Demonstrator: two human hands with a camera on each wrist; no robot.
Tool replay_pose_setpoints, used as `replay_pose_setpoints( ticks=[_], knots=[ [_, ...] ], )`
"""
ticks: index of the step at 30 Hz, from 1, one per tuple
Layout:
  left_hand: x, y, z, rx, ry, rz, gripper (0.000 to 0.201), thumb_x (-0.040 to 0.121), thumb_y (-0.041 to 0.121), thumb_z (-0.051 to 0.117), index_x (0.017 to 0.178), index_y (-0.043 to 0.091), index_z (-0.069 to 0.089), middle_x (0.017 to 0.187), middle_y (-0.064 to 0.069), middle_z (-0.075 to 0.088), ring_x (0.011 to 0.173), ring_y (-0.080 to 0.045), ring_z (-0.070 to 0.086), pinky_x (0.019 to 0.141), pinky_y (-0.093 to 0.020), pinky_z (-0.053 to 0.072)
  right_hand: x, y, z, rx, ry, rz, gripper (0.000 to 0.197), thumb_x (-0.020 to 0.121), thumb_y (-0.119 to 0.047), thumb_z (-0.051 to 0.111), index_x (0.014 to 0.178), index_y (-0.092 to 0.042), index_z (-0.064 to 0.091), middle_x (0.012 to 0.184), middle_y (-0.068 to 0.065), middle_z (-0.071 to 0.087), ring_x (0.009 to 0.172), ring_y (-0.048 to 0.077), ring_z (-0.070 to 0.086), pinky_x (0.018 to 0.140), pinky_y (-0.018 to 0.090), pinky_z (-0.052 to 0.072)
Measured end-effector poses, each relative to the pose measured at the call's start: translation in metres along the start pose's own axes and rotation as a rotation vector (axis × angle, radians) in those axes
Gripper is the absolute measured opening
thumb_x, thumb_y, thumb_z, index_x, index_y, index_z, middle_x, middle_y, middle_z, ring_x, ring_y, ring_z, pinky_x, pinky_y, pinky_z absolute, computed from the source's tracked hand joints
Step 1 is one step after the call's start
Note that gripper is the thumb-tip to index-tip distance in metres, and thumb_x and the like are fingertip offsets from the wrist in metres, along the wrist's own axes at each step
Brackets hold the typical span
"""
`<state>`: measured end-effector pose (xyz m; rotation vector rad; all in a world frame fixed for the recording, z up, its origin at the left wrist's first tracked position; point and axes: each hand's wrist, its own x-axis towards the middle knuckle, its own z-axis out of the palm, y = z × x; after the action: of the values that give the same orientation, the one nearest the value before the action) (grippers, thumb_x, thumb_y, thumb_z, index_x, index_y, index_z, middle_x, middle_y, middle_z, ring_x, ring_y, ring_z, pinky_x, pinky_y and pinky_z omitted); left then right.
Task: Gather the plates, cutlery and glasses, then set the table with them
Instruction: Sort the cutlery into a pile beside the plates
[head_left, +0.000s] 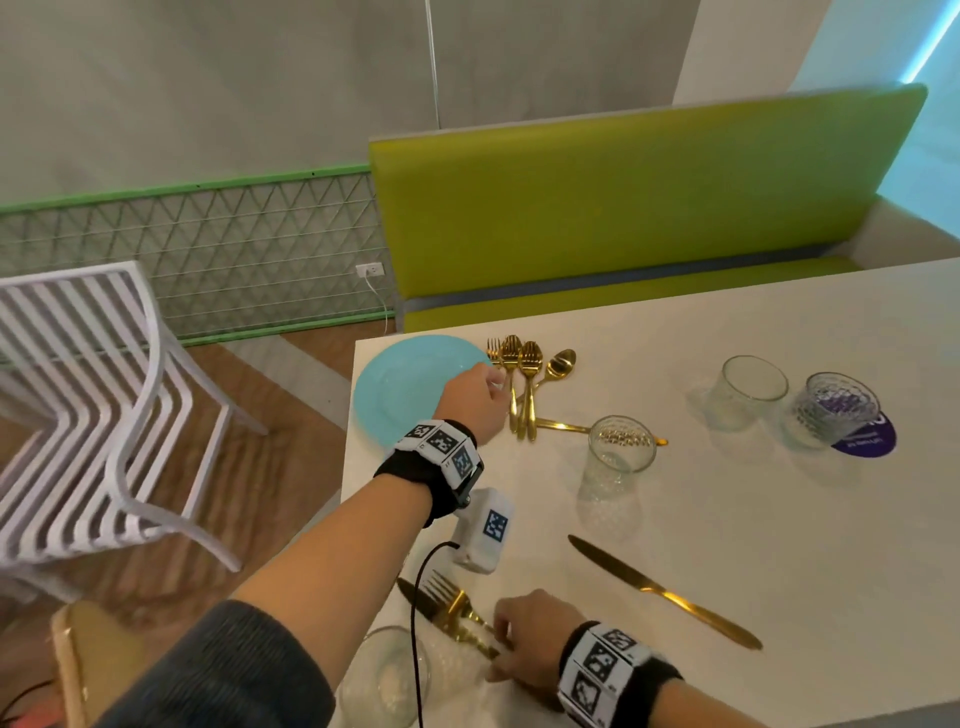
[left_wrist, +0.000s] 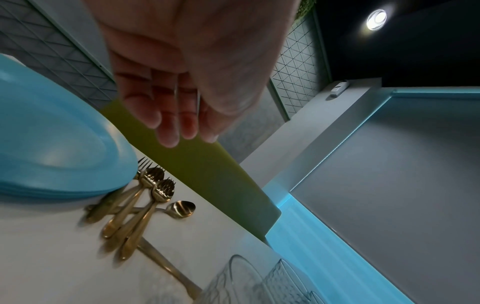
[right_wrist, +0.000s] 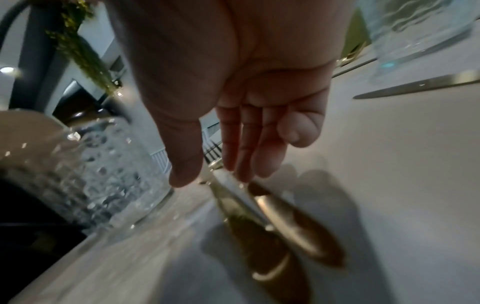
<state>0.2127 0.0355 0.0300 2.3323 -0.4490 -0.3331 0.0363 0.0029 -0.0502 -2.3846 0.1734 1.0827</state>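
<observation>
Two hands over a white desk (head_left: 779, 519) being set with gold cutlery.

Left hand (head_left: 475, 397) hovers, fingers loose and empty, beside the blue plate (head_left: 410, 389); nearer than the plate, right hand (head_left: 524, 642), fingers straight, touches a fork (head_left: 457, 608) lying across a knife (head_left: 415, 597).

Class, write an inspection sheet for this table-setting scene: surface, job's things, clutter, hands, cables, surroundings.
Surface: white table, one purple sticker.
Job's things: blue plates stacked; gold cutlery pile beside them; gold knife lying alone; four glasses, e.g. nearest glass.
Clutter: nothing seen.
Hands: left hand open above the pile; right hand fingering a fork and knife.
Cables: black cable from the left wrist.
Surroundings: green bench, white chair.
</observation>
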Motion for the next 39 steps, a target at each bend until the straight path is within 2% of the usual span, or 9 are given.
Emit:
replay_pose_setpoints(
  ticks=[5, 8, 11, 15, 18, 24, 31, 34, 39],
  knots=[
    [-0.021, -0.012, -0.009, 0.002, 0.008, -0.011, 0.028, 0.093, 0.017, 0.049, 0.120, 0.009, 0.054, 0.116, -0.008, 0.062, 0.109, -0.022, 0.056, 0.084, -0.023, 0.037, 0.003, -0.019, 0.015, -0.133, 0.175, 0.012, 0.033, 0.086, -0.034, 0.059, 0.110, -0.011, 0.056, 0.112, 0.010, 0.060, 0.096, 0.027, 0.056, 0.085, 0.034, 0.045],
    [-0.030, -0.017, -0.011, -0.007, 0.028, -0.022, 0.029, 0.093, 0.017, 0.051, 0.121, 0.008, 0.053, 0.114, -0.007, 0.062, 0.108, -0.022, 0.056, 0.085, -0.022, 0.037, 0.004, -0.017, 0.019, -0.030, 0.273, 0.040, 0.019, 0.085, -0.029, 0.058, 0.097, -0.017, 0.049, 0.110, 0.008, 0.060, 0.093, 0.025, 0.056, 0.078, 0.032, 0.043],
    [-0.034, -0.022, -0.012, -0.008, 0.018, -0.034, 0.029, 0.092, 0.017, 0.051, 0.120, 0.008, 0.053, 0.113, -0.008, 0.062, 0.108, -0.022, 0.056, 0.085, -0.023, 0.037, 0.003, -0.011, 0.019, 0.057, 0.281, 0.096, 0.031, 0.080, -0.033, 0.066, 0.095, -0.020, 0.042, 0.110, 0.005, 0.059, 0.087, 0.021, 0.051, 0.075, 0.028, 0.042],
    [-0.037, -0.022, -0.014, -0.002, 0.006, -0.037, 0.029, 0.092, 0.017, 0.051, 0.120, 0.008, 0.053, 0.114, -0.008, 0.061, 0.107, -0.022, 0.056, 0.085, -0.023, 0.038, 0.008, -0.009, 0.018, -0.015, 0.300, 0.127, 0.030, 0.085, -0.030, 0.059, 0.109, -0.013, 0.061, 0.109, 0.005, 0.058, 0.101, 0.024, 0.059, 0.085, 0.031, 0.047],
    [-0.037, -0.018, -0.014, 0.008, -0.004, -0.036, 0.029, 0.093, 0.018, 0.050, 0.120, 0.010, 0.053, 0.114, -0.008, 0.061, 0.107, -0.022, 0.055, 0.086, -0.024, 0.039, 0.009, -0.009, 0.014, -0.058, 0.244, 0.172, 0.028, 0.087, -0.024, 0.055, 0.106, -0.008, 0.066, 0.105, 0.010, 0.065, 0.090, 0.025, 0.061, 0.075, 0.028, 0.046],
    [-0.032, -0.014, -0.015, 0.016, -0.015, -0.047, 0.030, 0.093, 0.018, 0.051, 0.122, 0.010, 0.052, 0.115, -0.008, 0.060, 0.108, -0.022, 0.055, 0.087, -0.025, 0.039, 0.010, 0.003, 0.000, -0.057, 0.290, 0.252, 0.030, 0.087, -0.020, 0.058, 0.115, -0.011, 0.060, 0.118, 0.007, 0.062, 0.109, 0.023, 0.061, 0.085, 0.027, 0.048],
    [-0.024, -0.012, -0.017, 0.034, -0.009, -0.068, 0.031, 0.093, 0.019, 0.051, 0.122, 0.009, 0.051, 0.116, -0.008, 0.060, 0.109, -0.022, 0.055, 0.085, -0.023, 0.037, 0.008, 0.021, -0.015, 0.009, 0.307, 0.324, 0.035, 0.080, -0.027, 0.067, 0.110, -0.010, 0.060, 0.102, 0.002, 0.063, 0.099, 0.017, 0.063, 0.079, 0.023, 0.050],
    [-0.019, -0.012, -0.021, 0.018, 0.017, -0.081, 0.030, 0.093, 0.018, 0.051, 0.121, 0.009, 0.052, 0.115, -0.008, 0.061, 0.108, -0.022, 0.055, 0.083, -0.022, 0.037, 0.007, 0.027, -0.019, 0.032, 0.299, 0.348, 0.038, 0.078, -0.029, 0.068, 0.109, -0.010, 0.060, 0.090, -0.001, 0.053, 0.083, 0.015, 0.055, 0.072, 0.021, 0.047],
    [-0.016, -0.010, -0.020, 0.013, 0.004, -0.091, 0.029, 0.093, 0.018, 0.051, 0.120, 0.009, 0.053, 0.113, -0.007, 0.061, 0.107, -0.022, 0.056, 0.083, -0.022, 0.038, 0.006, 0.033, -0.027, 0.067, 0.286, 0.340, 0.039, 0.078, -0.030, 0.066, 0.108, -0.006, 0.064, 0.086, 0.001, 0.051, 0.079, 0.016, 0.049, 0.063, 0.020, 0.041]
  ],
)
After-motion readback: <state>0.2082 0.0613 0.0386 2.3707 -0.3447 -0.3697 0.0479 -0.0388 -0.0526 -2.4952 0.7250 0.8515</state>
